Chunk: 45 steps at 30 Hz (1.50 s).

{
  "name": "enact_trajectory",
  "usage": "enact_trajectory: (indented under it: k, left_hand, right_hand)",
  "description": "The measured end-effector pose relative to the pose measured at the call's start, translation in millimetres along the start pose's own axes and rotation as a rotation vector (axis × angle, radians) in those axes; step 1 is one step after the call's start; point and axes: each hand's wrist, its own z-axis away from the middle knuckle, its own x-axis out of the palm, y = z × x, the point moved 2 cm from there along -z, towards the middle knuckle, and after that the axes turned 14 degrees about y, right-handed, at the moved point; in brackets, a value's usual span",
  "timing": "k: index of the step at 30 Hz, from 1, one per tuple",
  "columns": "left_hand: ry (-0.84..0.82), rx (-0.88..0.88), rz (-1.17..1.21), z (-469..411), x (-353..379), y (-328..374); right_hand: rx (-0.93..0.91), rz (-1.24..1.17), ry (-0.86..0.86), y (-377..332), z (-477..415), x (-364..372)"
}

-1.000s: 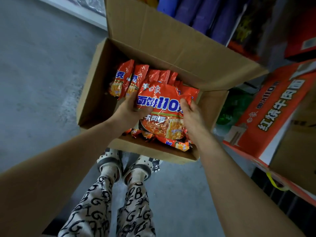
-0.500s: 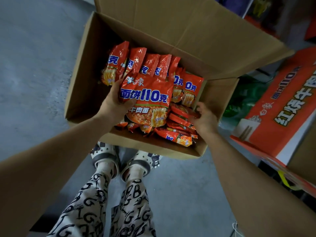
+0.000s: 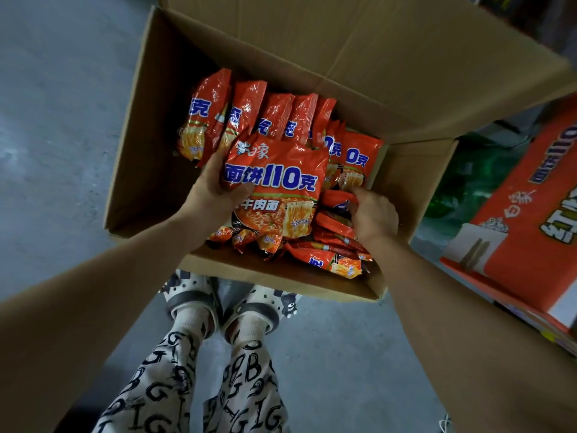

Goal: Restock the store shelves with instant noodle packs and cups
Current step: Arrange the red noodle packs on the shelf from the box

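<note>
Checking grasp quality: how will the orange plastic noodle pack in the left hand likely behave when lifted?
Probably light: the left hand holds the orange plastic noodle pack by one edge. Its glossy film looks slippery. It juts out flat, so likely stiff inside, perhaps brittle.

Hidden behind held noodle pack: fingers of left hand. Buried among loose packs: fingertips of right hand, grip unclear. Cropped at right edge: orange carton. Too dim to identify: green shape.
</note>
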Motion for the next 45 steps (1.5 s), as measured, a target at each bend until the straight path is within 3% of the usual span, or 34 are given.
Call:
enact_trajectory:
  k: [7, 13, 18, 22, 30, 38, 45]
  left_hand:
    - [0.020, -0.020, 0.081, 21, -16, 22]
    - [0.070, 0.049, 0.108, 64, -45, 62]
    - [0.080, 0.087, 0.159, 109, -78, 103]
    - [0.037, 0.128, 0.204, 155, -106, 138]
    - [-0.001, 0.184, 0.197, 264, -168, 212]
    - [0.000, 0.347, 0.260, 363, -212, 298]
    - [-0.003, 0.518, 0.321, 436, -231, 378]
  right_hand:
    - [0.046, -0.071, 0.051, -5, 19, -47]
    - [0.303, -0.300, 0.085, -14, 49, -116]
    - [0.541, -0.716, 0.092, -30, 82, -175]
    - [0.622, -0.942, 0.025, -46, 113, -216]
    - [0.495, -1.059, 0.041, -89, 195, -335]
    - [0.114, -1.053, 0.336, -112, 265, -470]
    - [-0.075, -1.184, 0.481, -116, 311, -593]
